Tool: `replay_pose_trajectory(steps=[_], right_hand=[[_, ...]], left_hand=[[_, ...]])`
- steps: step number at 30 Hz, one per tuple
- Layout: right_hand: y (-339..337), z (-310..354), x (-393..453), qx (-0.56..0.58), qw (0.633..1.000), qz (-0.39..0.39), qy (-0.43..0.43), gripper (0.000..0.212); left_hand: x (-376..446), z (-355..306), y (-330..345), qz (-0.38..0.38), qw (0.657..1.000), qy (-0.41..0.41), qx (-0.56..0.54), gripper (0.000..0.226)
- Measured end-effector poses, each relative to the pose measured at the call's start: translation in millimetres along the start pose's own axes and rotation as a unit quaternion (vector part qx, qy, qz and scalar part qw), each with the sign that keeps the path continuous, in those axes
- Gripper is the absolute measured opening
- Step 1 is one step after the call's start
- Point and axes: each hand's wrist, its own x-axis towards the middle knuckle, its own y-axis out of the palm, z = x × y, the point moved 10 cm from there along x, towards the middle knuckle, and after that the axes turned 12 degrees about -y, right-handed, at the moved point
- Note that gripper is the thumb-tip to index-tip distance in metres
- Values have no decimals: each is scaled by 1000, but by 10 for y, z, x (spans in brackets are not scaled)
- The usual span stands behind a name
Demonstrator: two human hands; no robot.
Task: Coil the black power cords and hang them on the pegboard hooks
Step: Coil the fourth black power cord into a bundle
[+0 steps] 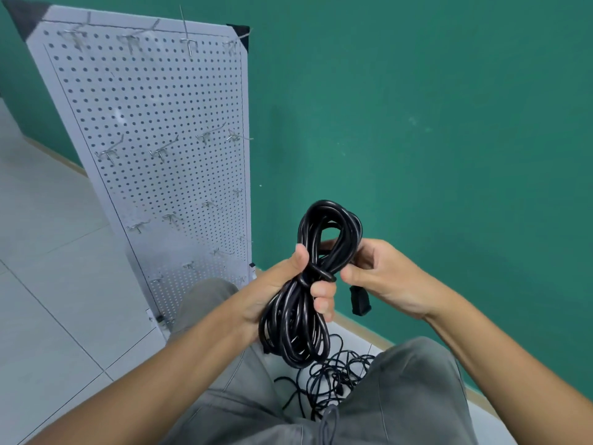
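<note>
Head view: a coiled black power cord (308,284), held in front of the body above the lap. The left hand (282,284) grips the bundle at its waist, thumb over the wrap; the right hand (382,277) pinches the strands beside it, with the plug end (360,300) hanging just below. More loose cords (333,377) lie tangled on the floor between the knees. The pegboard (154,149) leans against the green wall, left of the hands, its metal hooks (160,152) bare. The cord appears limp yet springy and fairly light; holding the wrapped waist should keep the loops together, leaving the top loop (330,220) free for a hook.
</note>
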Motion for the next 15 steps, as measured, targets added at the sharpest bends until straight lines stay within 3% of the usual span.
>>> replay_pose_trajectory(steps=[2, 4, 7, 10, 15], right_hand=[[59, -38, -39, 27, 1000, -3, 5, 77], [106, -95, -71, 32, 999, -16, 14, 64], [132, -121, -67, 56, 996, -75, 13, 29], [161, -197, -68, 67, 991, -108, 32, 27], [163, -308, -87, 51, 987, -147, 49, 15]], left_hand=[[-11, 6, -82, -23, 1000, 12, 1, 71], [-23, -14, -151, -45, 999, 29, 8, 65], [-37, -51, -215, -69, 997, 46, -7, 58], [-54, -65, -316, -111, 992, 50, -9, 62], [-104, -120, -505, -222, 971, 79, 40, 92]])
